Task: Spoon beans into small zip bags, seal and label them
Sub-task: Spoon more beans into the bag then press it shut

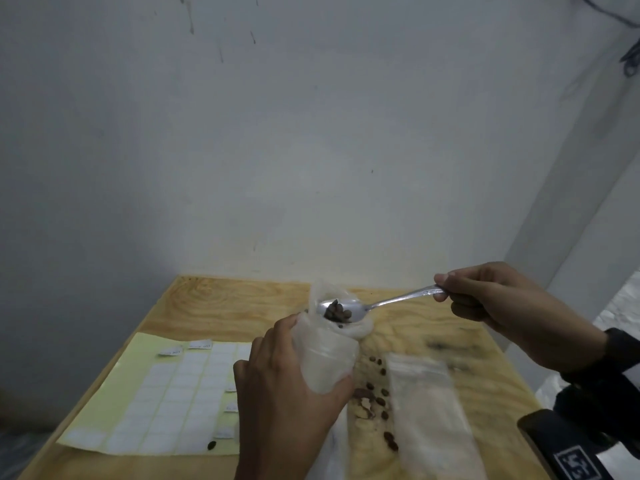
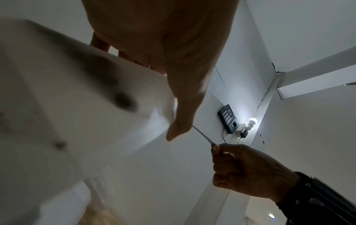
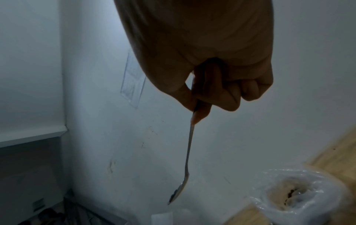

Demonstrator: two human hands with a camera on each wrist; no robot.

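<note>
Beans [image 1: 336,310] sat heaped in the spoon [image 1: 349,308], right hand [image 1: 502,299] pinching its handle over the small zip bag [image 1: 327,355] gripped upright by the left hand [image 1: 294,400], mid-desk. Label sheet [image 1: 166,393] waited near the left edge. Left wrist: bag [image 2: 80,97] blurred. Right wrist: fingers [image 3: 227,97] curled round the handle. Sealing, labelling seemingly remained.

Dim, motion-blurred views; one glaring bulb [image 2: 252,121] lights the wall.

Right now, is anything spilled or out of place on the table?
Yes. Loose beans lie scattered on the wooden table, between the zip bag gripped by the left hand and the flat bags. One stray bean rests on the label sheet.
</note>
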